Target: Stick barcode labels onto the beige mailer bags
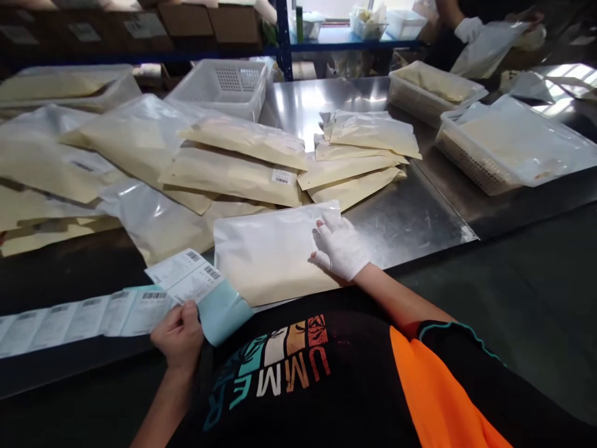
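My left fingers (184, 309) pinching label strip (116, 311), near left, peeling sticker free; gloved right hand (339, 247) spread flat, pinning white pouch (275, 252) steady on near desk (405, 218).

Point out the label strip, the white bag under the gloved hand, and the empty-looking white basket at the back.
label strip (84, 316), head view, on the middle of the strip.
white bag (265, 255), head view, on its flat middle.
white basket (224, 93), head view, on its front wall.
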A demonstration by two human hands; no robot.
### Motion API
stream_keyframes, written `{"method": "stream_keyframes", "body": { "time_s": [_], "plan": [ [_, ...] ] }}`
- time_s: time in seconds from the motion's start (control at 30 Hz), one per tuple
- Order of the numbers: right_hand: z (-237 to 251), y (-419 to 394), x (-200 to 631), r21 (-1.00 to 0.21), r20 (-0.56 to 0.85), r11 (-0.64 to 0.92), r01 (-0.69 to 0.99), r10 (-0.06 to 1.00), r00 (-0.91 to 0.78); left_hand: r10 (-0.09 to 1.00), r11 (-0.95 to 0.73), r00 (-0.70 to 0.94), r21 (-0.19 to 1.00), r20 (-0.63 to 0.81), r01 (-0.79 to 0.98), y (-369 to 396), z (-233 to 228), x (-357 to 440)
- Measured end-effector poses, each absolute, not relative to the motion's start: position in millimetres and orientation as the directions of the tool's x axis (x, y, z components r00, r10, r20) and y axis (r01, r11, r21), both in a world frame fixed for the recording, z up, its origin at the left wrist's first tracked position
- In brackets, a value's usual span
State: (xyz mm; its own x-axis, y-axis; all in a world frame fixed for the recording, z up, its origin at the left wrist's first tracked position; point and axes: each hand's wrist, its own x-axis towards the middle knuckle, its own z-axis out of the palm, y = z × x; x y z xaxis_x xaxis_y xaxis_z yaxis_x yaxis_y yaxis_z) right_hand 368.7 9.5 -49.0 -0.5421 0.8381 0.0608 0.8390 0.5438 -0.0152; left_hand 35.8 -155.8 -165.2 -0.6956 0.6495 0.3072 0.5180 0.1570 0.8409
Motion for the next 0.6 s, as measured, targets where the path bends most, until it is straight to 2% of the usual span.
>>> {"method": "stream_keyframes", "body": {
  "time_s": [0.07, 0.17, 0.4, 0.6],
  "plan": [
    [-54, 6, 367, -0.024, -0.049, 0.665, 0.747, 0.745, -0.665, 0.661, 0.141, -0.687, 0.849, 0.303, 0.509, -156, -162, 37],
    [-67, 4, 366, -0.063, -0.174, 0.678, 0.733, 0.716, -0.677, 0.665, 0.134, -0.686, 0.857, 0.295, 0.498, -155, -159, 39],
    [-80, 14, 370, -0.130, -0.145, 0.657, 0.743, 0.728, -0.670, 0.657, 0.167, -0.710, 0.869, 0.255, 0.466, -157, -159, 35],
    [-83, 42, 387, -0.186, -0.142, 0.524, 0.831, 0.822, -0.551, 0.678, 0.210, -0.705, 0.865, 0.207, 0.456, -165, -139, 39]
  ]
}}
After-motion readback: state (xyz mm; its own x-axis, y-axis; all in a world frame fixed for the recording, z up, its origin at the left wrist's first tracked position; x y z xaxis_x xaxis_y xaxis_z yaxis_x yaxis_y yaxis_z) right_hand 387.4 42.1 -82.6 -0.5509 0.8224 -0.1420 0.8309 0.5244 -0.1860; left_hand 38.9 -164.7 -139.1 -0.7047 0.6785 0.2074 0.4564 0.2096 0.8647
